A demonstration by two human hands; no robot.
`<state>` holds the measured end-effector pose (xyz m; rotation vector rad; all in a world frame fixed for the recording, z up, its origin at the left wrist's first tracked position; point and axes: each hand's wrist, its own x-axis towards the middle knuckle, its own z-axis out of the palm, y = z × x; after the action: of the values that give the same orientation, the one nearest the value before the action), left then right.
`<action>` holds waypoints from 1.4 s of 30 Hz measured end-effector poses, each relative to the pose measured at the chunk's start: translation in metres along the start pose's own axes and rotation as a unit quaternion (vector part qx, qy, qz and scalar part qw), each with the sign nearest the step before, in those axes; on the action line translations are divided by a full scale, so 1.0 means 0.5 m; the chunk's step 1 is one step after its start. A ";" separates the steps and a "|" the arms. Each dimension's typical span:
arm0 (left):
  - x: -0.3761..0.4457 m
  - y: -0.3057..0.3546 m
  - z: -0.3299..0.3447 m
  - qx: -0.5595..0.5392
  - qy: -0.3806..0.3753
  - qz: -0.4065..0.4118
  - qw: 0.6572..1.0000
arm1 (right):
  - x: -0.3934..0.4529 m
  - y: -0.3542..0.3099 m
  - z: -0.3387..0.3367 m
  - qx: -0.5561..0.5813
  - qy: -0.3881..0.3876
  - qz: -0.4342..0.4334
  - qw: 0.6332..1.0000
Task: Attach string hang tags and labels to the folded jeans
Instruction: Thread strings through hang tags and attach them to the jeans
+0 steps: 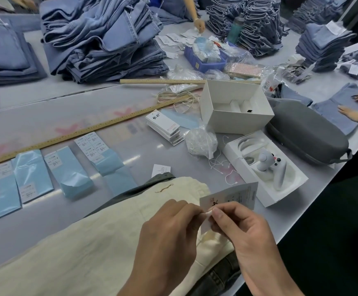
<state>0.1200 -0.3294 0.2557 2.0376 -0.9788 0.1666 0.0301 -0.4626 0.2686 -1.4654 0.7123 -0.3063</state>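
**Near table edge: tag threading at risk of slip**

On the table (45, 212), the cream folded garment (101, 238) lies under both hands. Its loose folds could shift if tugged. The hang tag (233, 196) is pinched at its corner by the right hand (244, 238); it may crease. The left hand (169, 233) pinches something small, seemingly string; it could slip free.

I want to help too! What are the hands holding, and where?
Both hands pinch a white hang tag at its lower-left end, left hand and right hand fingers meeting there.
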 end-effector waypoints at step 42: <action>-0.009 -0.032 0.010 -0.190 -0.016 -0.121 0.974 | 0.012 0.017 -0.001 -0.098 -0.049 -0.033 0.993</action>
<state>0.1267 -0.3252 0.2403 1.7872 -0.7094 -0.1743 0.0325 -0.4654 0.2589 -1.6811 0.6284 -0.2169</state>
